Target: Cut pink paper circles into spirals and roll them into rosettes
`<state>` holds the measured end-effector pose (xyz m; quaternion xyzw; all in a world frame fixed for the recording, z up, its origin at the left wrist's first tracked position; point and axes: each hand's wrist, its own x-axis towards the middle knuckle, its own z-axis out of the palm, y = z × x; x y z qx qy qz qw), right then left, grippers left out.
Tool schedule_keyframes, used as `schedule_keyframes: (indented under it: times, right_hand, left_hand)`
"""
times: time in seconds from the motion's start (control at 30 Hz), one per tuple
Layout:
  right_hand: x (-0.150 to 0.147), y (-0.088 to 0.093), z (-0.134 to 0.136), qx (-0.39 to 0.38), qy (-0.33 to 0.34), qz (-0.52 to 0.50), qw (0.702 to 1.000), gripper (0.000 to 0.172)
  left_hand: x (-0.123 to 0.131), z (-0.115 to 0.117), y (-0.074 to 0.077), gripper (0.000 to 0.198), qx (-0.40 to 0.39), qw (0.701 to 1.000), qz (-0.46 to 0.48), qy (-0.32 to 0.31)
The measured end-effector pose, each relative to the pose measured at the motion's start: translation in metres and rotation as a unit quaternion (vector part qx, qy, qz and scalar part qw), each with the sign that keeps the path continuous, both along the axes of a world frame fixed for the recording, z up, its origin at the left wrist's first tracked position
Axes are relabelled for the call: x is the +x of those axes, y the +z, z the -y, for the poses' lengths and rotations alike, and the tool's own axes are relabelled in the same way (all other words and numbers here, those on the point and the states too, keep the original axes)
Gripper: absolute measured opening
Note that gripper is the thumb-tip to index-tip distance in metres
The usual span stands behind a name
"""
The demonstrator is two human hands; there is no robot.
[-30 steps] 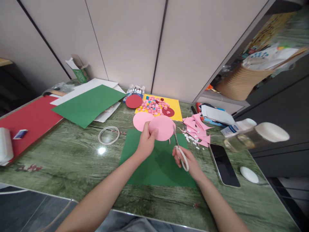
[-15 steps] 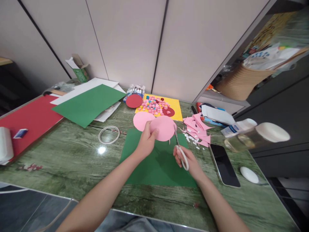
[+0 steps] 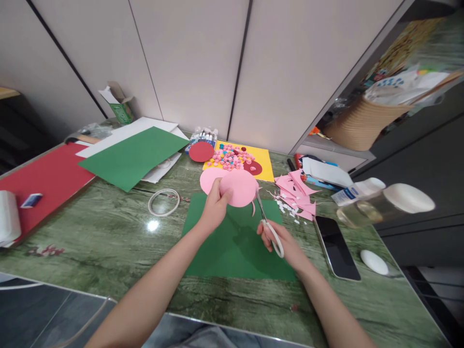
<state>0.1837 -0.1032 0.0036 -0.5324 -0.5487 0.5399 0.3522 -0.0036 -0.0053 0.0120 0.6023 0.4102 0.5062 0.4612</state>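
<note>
My left hand (image 3: 216,205) pinches the left side of a pink paper circle (image 3: 239,187) above a green sheet (image 3: 235,251). Closed round the white handles of the scissors (image 3: 273,238) is my right hand (image 3: 281,241), just right of that circle. The blades point up at the circle's right edge, where a thin pink strip curls down. Behind my left hand, a second pink circle (image 3: 209,179) shows in part. Pink scraps (image 3: 293,188) and small white bits lie to the right.
A yellow sheet (image 3: 267,164) bears many small pink pieces. Nearby are a red circle (image 3: 201,152) and a white ring (image 3: 164,202). A phone (image 3: 337,248), a lidded jar (image 3: 362,212) and a white oval object (image 3: 374,262) stand or lie at right.
My left hand and the held pink circle have moved a little left and up. My right hand with the scissors has shifted slightly left. The pink strip hangs more visibly.
</note>
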Motion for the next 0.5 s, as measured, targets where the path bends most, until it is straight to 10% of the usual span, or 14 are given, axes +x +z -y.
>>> schedule_keyframes:
  times: [0.5]
  right_hand:
    - [0.0019,0.0012,0.0004,0.011,-0.052,0.009,0.999,0.033]
  left_hand:
    - [0.0082,0.0022,-0.0075,0.026,-0.035,0.998,0.053,-0.015]
